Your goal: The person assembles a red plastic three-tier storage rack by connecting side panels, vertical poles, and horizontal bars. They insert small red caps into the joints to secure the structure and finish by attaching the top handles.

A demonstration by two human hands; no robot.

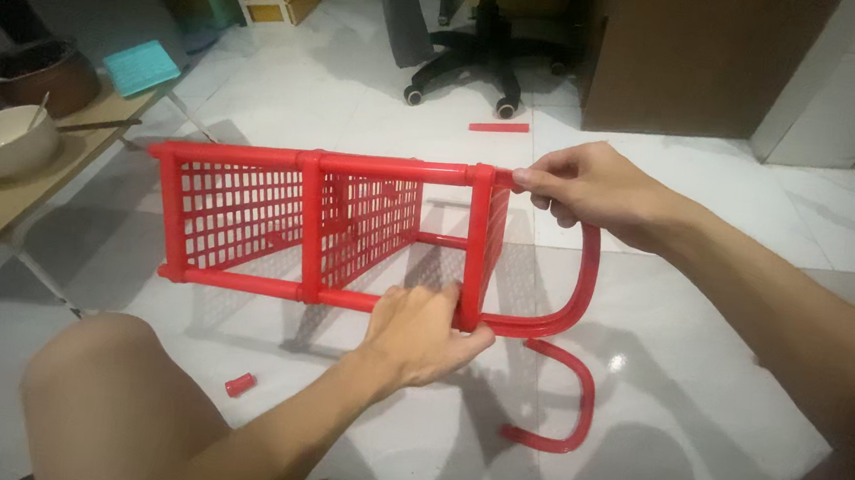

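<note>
Together, left hand (419, 332) and right hand (591, 189) grip the red plastic rack (328, 225) above the white tile floor (703, 319).

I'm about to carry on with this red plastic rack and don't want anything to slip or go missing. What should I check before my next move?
1. Left hand grips the lower tube of the red rack: ok.
2. Right hand pinches the top corner where the curved handle meets it: ok.
3. Handle end fully seated in the joint: cannot tell.
4. Second curved piece lies loose on the floor, within sight: ok.
5. Small red connector lies by the knee: ok.
6. Straight red piece lies far off near the chair: not ok.
</note>
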